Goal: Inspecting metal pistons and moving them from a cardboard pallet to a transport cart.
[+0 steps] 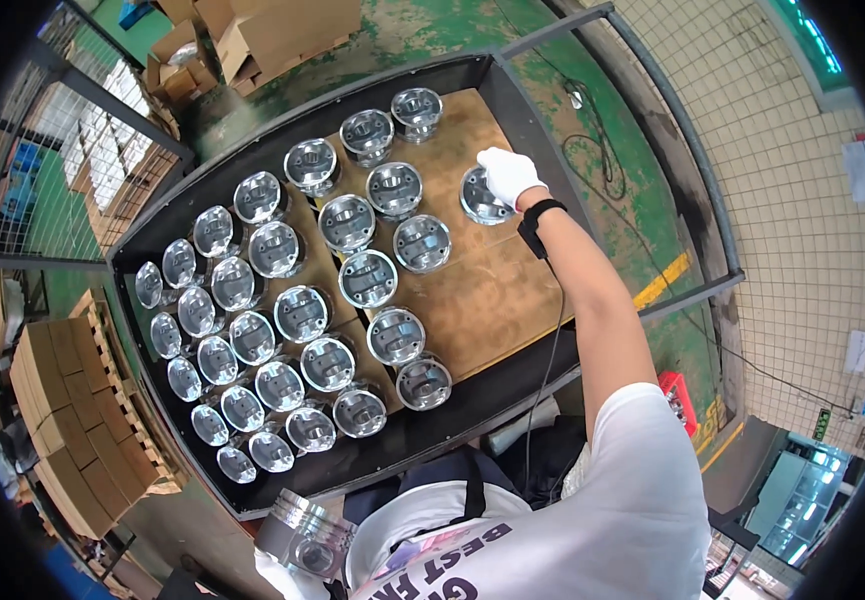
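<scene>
My right hand (pixel 508 178), in a white glove with a black strap and cable at the wrist, reaches over the board and grips the rim of a shiny metal piston (pixel 478 200). That piston stands apart from the others, toward the board's right side. At the lower left, close to my body, a second piston (pixel 304 535) is held on its side, its ring grooves and pin bore showing. My left hand (pixel 277 578), also white-gloved, is closed around its lower part; most of its fingers are hidden. Several more pistons (pixel 422 243) stand crown up in rows on the left and middle.
A black-walled bin (pixel 542 140) with a brown board (pixel 482 300) surrounds the pistons. Metal rails (pixel 687 170) run along the right. Stacked cartons (pixel 72 420) stand on a pallet at left, open cardboard boxes (pixel 272 35) at the back. A red crate (pixel 677 402) sits beyond my right arm.
</scene>
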### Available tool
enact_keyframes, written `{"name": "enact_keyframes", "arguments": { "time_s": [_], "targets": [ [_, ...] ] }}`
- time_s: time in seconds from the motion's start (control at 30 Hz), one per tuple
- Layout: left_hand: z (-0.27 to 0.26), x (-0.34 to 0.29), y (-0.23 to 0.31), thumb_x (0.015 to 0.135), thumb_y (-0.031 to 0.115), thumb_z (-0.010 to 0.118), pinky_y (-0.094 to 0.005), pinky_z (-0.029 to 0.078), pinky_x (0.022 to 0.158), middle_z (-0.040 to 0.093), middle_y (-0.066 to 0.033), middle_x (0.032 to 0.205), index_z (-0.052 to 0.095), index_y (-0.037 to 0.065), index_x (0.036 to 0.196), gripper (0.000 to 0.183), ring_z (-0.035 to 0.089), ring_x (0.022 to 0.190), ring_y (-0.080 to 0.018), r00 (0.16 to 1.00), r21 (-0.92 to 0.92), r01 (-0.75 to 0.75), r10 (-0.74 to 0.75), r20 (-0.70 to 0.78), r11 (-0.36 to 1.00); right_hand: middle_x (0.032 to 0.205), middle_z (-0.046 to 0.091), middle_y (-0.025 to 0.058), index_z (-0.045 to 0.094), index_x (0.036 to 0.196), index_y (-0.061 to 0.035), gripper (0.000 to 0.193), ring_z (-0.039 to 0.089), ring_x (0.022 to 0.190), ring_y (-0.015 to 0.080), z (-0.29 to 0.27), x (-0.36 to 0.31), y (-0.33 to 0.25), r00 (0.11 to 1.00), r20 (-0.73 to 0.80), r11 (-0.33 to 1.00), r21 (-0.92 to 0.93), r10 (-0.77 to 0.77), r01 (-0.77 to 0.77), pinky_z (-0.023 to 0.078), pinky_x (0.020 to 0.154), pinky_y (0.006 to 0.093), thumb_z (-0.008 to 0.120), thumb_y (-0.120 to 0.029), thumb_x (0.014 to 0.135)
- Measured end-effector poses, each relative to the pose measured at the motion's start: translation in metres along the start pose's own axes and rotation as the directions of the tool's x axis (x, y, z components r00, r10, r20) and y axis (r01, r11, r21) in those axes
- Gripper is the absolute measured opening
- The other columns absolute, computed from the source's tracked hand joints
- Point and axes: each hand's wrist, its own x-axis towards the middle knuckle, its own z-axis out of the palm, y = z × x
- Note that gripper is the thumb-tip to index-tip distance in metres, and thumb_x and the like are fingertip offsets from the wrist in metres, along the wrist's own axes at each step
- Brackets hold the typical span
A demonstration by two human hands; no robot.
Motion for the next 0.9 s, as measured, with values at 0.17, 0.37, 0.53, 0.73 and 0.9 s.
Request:
{"name": "enact_keyframes", "arguments": {
  "time_s": [0.17,0.37,0.53,0.73,0.9],
  "targets": [
    [0.003,0.002,-0.005,0.096,0.021,0.052,-0.0324,0.053,0.074,0.064,-0.0109,0.105,0.058,-0.003,0.117,0.032,0.064,0.088,-0.0201,0.953,0.051,0.125,-0.105,-0.283,0.991,0.106,0.069,0.0155,0.068,0.099,-0.0105,0.023,0.067,0.099,0.0346,0.016,0.043,-0.002,0.998,-0.062,1.0,0.009,-0.001,0.002,0.053,0.083,0.0447,0.048,-0.016,0.091],
    [-0.004,-0.006,-0.04,0.096,0.02,0.051,-0.0358,0.052,0.076,0.062,-0.0139,0.105,0.056,-0.003,0.118,0.032,0.061,0.089,-0.0243,0.774,0.045,0.321,-0.235,-0.588,0.946,0.104,0.071,0.0151,0.07,0.098,-0.0124,0.023,0.068,0.097,0.0335,0.04,0.087,-0.01,0.997,-0.069,1.0,-0.001,-0.031,0.031,0.053,0.083,0.0458,0.05,-0.021,0.091],
    [-0.012,-0.007,-0.065,0.096,0.018,0.05,-0.0386,0.05,0.077,0.06,-0.0164,0.105,0.055,-0.004,0.118,0.032,0.06,0.091,-0.0278,0.538,-0.015,0.45,-0.284,-0.793,0.893,0.105,0.07,0.0153,0.069,0.102,-0.0125,0.028,0.067,0.098,0.0331,0.054,0.108,-0.02,0.998,-0.002,0.998,0.037,-0.057,0.057,0.053,0.083,0.0453,0.046,-0.024,0.094],
    [-0.032,-0.009,-0.089,0.096,0.017,0.049,-0.0421,0.049,0.078,0.057,-0.0195,0.106,0.053,-0.005,0.118,0.031,0.057,0.092,-0.032,0.195,-0.122,0.553,-0.27,-0.943,0.824,0.101,0.072,0.0159,0.073,0.099,-0.0124,0.026,0.07,0.092,0.0314,0.068,0.125,-0.026,0.995,-0.04,0.995,-0.004,-0.096,0.096,0.056,0.078,0.0448,0.051,-0.024,0.091],
    [-0.051,0.004,-0.113,0.097,0.016,0.048,-0.0449,0.047,0.079,0.055,-0.022,0.106,0.052,-0.005,0.118,0.031,0.056,0.094,-0.0355,-0.089,-0.233,0.587,-0.224,-0.97,0.776,0.098,0.073,0.0138,0.074,0.098,-0.0137,0.024,0.071,0.092,0.0291,0.068,0.129,-0.028,0.997,-0.058,0.998,-0.019,-0.055,0.054,0.056,0.077,0.0439,0.052,-0.021,0.091]
  ]
}}
